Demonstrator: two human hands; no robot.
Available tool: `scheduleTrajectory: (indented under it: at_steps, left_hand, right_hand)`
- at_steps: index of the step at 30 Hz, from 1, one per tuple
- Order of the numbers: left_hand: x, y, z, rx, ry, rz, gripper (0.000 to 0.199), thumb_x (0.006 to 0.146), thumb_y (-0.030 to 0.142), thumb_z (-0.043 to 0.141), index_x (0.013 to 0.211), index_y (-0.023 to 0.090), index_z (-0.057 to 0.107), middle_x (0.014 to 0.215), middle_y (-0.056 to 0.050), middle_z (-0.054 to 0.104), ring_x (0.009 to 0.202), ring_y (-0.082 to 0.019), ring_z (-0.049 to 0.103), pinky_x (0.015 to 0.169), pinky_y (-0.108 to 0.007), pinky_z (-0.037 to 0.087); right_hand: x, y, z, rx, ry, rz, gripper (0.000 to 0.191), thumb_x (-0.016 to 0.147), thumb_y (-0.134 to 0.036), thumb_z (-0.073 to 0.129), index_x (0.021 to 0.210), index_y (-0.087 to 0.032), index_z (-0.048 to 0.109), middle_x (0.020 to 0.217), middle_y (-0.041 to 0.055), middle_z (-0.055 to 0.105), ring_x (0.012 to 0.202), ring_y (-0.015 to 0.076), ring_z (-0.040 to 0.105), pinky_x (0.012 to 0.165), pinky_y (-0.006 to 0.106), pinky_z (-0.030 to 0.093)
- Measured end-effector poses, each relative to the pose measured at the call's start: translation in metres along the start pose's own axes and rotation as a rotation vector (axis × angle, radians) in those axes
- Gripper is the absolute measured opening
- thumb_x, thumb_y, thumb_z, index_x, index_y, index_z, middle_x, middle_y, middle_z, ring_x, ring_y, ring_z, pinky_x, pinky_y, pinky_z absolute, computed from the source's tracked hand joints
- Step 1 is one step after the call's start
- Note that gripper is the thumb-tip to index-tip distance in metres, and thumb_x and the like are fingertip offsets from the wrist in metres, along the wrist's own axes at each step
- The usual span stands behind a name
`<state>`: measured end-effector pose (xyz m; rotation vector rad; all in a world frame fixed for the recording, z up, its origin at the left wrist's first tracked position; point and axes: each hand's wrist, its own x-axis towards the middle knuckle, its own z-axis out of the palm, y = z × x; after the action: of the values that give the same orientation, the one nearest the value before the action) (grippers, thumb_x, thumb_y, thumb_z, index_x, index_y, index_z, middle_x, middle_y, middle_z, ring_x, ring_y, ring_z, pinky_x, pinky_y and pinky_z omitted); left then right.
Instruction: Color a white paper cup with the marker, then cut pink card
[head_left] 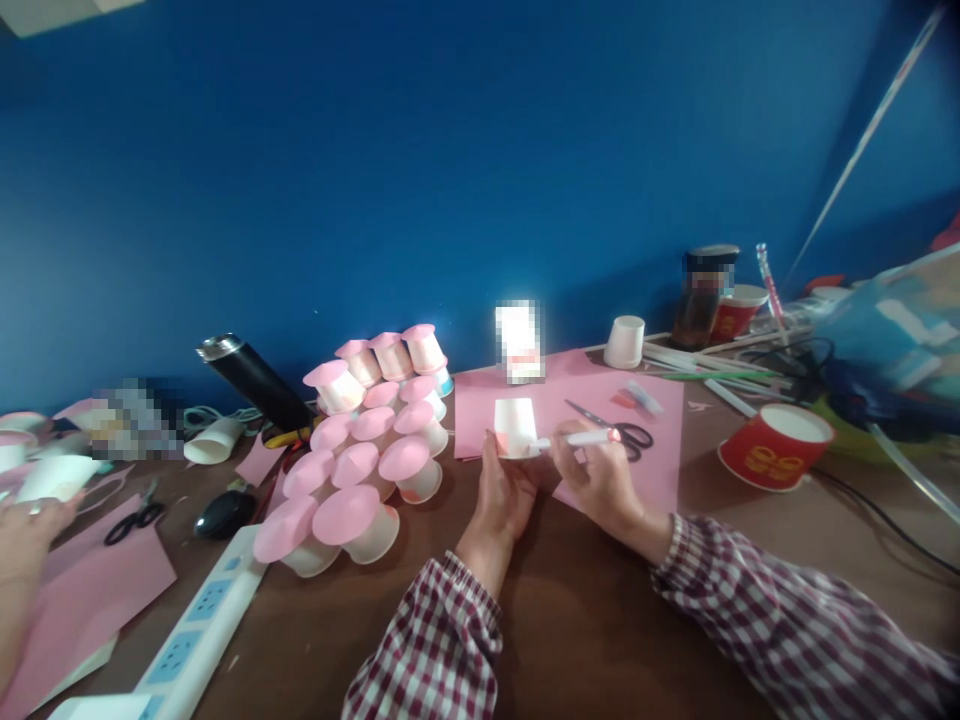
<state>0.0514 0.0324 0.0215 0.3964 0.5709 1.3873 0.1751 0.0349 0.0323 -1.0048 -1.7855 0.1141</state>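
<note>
Gripping white cup (515,420) low on its near side with left hand (504,503), thumb up at the left edge, remaining fingers partly hidden. Pinching marker (585,439) in right hand (600,482), fingers together around the barrel, narrow end at the cup's lower right edge. Working above the near edge of pink sheet (480,395), between scissors (634,435) just past the right fingers and pink-topped cups (351,515) to the left. Tight on the right: scissors near the knuckles. Looser on the left: strip of bench (577,640) between the nearest pink-topped cups and the left wrist, more brown surface between both sleeves.

Further right: red cup (772,455), well apart from the right wrist. At the back, near the blue wall: small white cup (624,342) by the sheet's far right corner, then straws (712,365) and dark jar (701,305). Far left: black bottle (259,383) leaning, power strip (199,625) running diagonally, another person's hand (28,540) at a pale cup (56,480).
</note>
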Motion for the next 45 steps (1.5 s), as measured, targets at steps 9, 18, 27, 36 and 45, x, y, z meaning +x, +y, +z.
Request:
scheduleTrajectory:
  at_steps: [9, 18, 27, 36, 45]
  left_hand:
    - [-0.0003, 0.0001, -0.002, 0.017, 0.013, -0.028, 0.051, 0.089, 0.053, 0.04, 0.103, 0.009, 0.062, 0.084, -0.013, 0.07, 0.074, -0.021, 0.066, 0.077, -0.035, 0.051]
    - [-0.0022, 0.0031, 0.0047, 0.013, 0.006, -0.023, 0.054, 0.091, 0.053, 0.035, 0.101, 0.008, 0.064, 0.083, -0.013, 0.071, 0.073, -0.022, 0.067, 0.08, -0.036, 0.05]
    - [-0.0019, 0.0029, 0.0037, -0.002, 0.012, -0.015, 0.05, 0.09, 0.05, 0.04, 0.101, 0.008, 0.064, 0.082, -0.013, 0.071, 0.073, -0.021, 0.067, 0.078, -0.034, 0.051]
    - [-0.0002, 0.001, 0.0002, -0.002, 0.013, -0.025, 0.046, 0.09, 0.049, 0.041, 0.098, 0.009, 0.064, 0.083, -0.012, 0.071, 0.075, -0.021, 0.066, 0.08, -0.035, 0.051]
    - [0.0016, 0.0009, -0.0024, -0.02, -0.012, -0.068, 0.05, 0.091, 0.049, 0.038, 0.099, 0.007, 0.064, 0.089, -0.015, 0.071, 0.08, -0.023, 0.068, 0.08, -0.035, 0.052]
  right_hand:
    - [-0.0004, 0.0001, 0.0, 0.009, -0.003, 0.004, 0.014, 0.09, -0.02, 0.046, 0.081, -0.019, 0.057, 0.075, 0.0039, 0.064, 0.063, 0.0153, 0.059, 0.06, 0.025, 0.046]
    - [-0.0015, -0.0005, 0.0001, 0.012, -0.04, 0.023, 0.014, 0.09, -0.023, 0.047, 0.081, -0.019, 0.057, 0.066, 0.0004, 0.063, 0.051, 0.0125, 0.056, 0.054, 0.023, 0.044]
    - [-0.0023, -0.0002, 0.0008, 0.02, -0.026, 0.042, 0.015, 0.091, -0.024, 0.047, 0.081, -0.019, 0.057, 0.068, 0.0017, 0.065, 0.054, 0.0138, 0.059, 0.053, 0.023, 0.045]
    - [-0.0009, 0.0024, 0.0006, -0.013, 0.021, 0.028, 0.014, 0.09, -0.022, 0.048, 0.08, -0.019, 0.057, 0.07, 0.0038, 0.065, 0.058, 0.0157, 0.06, 0.054, 0.025, 0.045]
    - [-0.0006, 0.0043, 0.0009, -0.031, 0.045, 0.02, 0.015, 0.09, -0.024, 0.047, 0.081, -0.019, 0.058, 0.073, 0.004, 0.066, 0.06, 0.0155, 0.06, 0.056, 0.025, 0.044]
